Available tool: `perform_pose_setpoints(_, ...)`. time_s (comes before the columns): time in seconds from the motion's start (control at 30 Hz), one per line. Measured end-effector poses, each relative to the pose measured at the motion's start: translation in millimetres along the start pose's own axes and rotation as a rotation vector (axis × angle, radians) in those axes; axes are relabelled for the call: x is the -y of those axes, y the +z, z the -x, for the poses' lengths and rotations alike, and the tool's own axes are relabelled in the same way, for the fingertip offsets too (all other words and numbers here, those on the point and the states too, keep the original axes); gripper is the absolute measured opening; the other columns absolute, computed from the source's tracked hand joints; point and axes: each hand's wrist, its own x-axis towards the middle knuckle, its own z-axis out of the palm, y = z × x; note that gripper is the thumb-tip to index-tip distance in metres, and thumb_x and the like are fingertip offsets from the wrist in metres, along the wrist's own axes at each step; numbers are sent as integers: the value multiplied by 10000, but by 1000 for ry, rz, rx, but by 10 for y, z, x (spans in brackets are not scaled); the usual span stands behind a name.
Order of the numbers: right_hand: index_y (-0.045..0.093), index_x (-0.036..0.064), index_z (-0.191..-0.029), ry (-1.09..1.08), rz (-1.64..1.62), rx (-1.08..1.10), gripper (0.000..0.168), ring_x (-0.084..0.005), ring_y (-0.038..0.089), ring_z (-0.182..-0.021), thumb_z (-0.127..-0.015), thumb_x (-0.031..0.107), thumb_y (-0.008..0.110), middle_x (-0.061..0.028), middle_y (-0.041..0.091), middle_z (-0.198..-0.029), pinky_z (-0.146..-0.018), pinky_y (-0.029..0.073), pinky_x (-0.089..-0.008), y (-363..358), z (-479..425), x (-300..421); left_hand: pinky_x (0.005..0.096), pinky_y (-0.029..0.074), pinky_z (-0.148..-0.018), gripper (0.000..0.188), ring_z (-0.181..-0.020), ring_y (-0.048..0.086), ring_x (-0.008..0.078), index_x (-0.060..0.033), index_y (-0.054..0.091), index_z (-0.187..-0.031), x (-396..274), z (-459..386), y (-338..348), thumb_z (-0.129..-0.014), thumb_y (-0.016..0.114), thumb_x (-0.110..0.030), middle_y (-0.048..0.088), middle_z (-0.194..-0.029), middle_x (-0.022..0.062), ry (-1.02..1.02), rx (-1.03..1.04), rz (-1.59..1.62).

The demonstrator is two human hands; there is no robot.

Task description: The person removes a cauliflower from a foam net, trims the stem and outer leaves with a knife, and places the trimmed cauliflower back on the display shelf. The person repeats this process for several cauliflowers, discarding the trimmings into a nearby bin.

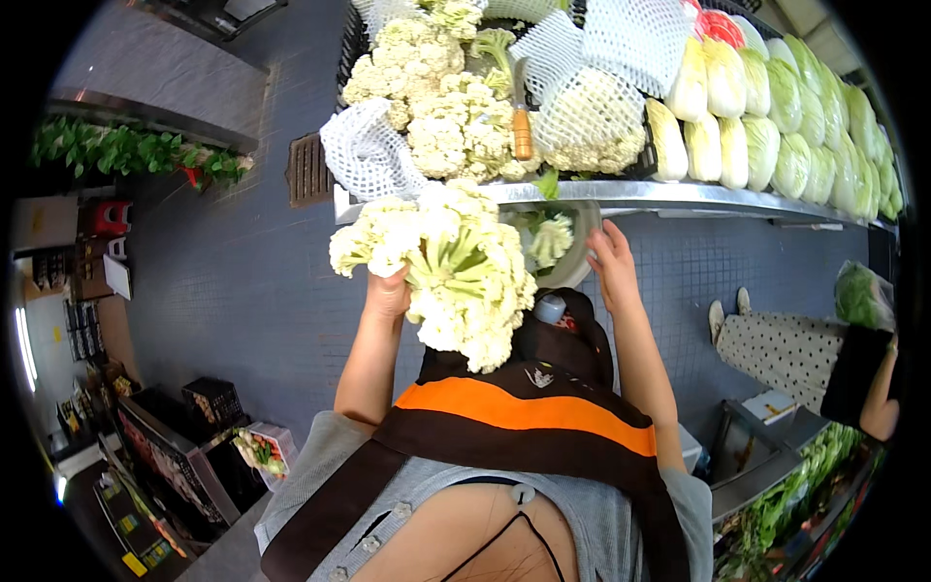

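A large cauliflower head (pixel 465 276) is gripped by my left hand (pixel 391 289), its cut stem side turned up towards me. My right hand (pixel 612 263) holds nothing, with its fingers apart beside the rim of a pale bin (pixel 586 251). Leaves and a cauliflower trimming (pixel 551 238) lie inside that bin, partly hidden by the cauliflower. Beyond the metal counter edge (pixel 625 192), a wooden-handled knife (pixel 522 131) rests on more cauliflower (pixel 462 131). White foam netting (pixel 374 149) hangs at the counter's left corner, and another foam net (pixel 593 102) covers a cauliflower.
Stacked Chinese cabbages (pixel 760 149) fill the right of the display. At right stands a person in a dotted skirt (pixel 778 356) beside a bagged green vegetable (pixel 862 291). A floor drain grate (pixel 310 171) lies left of the counter; a crate of vegetables (pixel 265 451) sits lower left.
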Motion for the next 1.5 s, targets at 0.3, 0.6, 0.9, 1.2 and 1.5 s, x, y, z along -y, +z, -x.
perform_pose_setpoints(0.3,199,49,-1369,214,-338,766,1228,-207,361,-1232,-417,479,846,-80,369,-1341,-1003,322,-357,508,633,371,395,428,-922,787,-1077,507,240,-44,429,-1234,192,-163,287,-590,808,-293,523,-1172,79,-207,323,282)
perform_pose_setpoints(0.6,380,22,-1274,136,-725,640,878,-215,526,-1077,-561,285,821,-85,518,-1206,-909,440,-344,117,511,40,310,421,-875,869,-1024,495,143,-3,451,-1210,45,-263,865,-485,863,-249,550,-1123,76,57,616,-462)
perform_pose_setpoints(0.9,387,23,-1264,72,-832,484,739,-216,523,-1070,-656,249,740,-96,520,-1189,-912,439,-349,-82,433,-260,248,450,-752,495,-949,507,121,-29,385,-1137,495,-125,1186,-731,669,-26,495,-1093,89,23,218,-274)
perform_pose_setpoints(1.2,357,33,-1283,-104,-709,269,700,-226,489,-1110,-678,160,685,-93,496,-1218,-939,402,-357,-178,566,-87,281,467,-809,403,-944,568,128,-34,509,-1146,614,-305,1249,-766,642,-20,588,-1068,78,-245,347,-247)
perform_pose_setpoints(1.5,426,34,-1241,-83,-896,222,674,-239,520,-1067,-684,309,689,-92,539,-1173,-921,421,-366,-384,455,-188,308,497,-729,181,-832,611,215,-83,415,-962,619,-403,1374,-848,545,-29,607,-863,117,-220,294,-36)
